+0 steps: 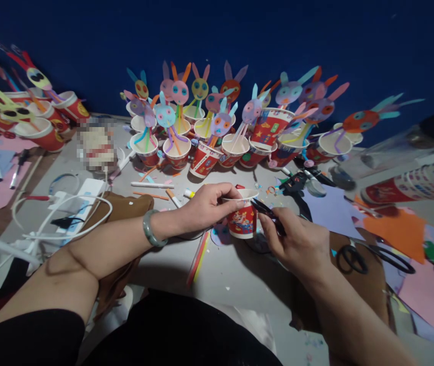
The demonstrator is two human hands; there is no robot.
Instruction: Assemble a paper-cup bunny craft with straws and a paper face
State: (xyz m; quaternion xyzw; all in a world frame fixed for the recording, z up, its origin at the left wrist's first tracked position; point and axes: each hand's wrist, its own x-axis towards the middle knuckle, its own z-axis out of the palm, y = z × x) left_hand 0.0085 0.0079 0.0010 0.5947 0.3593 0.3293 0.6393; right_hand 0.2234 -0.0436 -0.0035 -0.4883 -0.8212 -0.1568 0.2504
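My left hand (205,206) grips the rim of a red printed paper cup (243,218) that stands on the grey table (236,274). A green bangle (151,229) sits on that wrist. My right hand (297,241) holds small black scissors (265,208), their tips touching the cup's right side near the rim. Thin coloured paper strips (198,256) lie on the table under my left hand.
Behind the cup stand several finished paper cups with coloured paper bunny heads (217,122). More of them lie at the far left (30,112). A stack of cups (411,185) lies at right. Large black scissors (373,256), coloured paper sheets (396,229), markers and white cables (60,213) surround the work spot.
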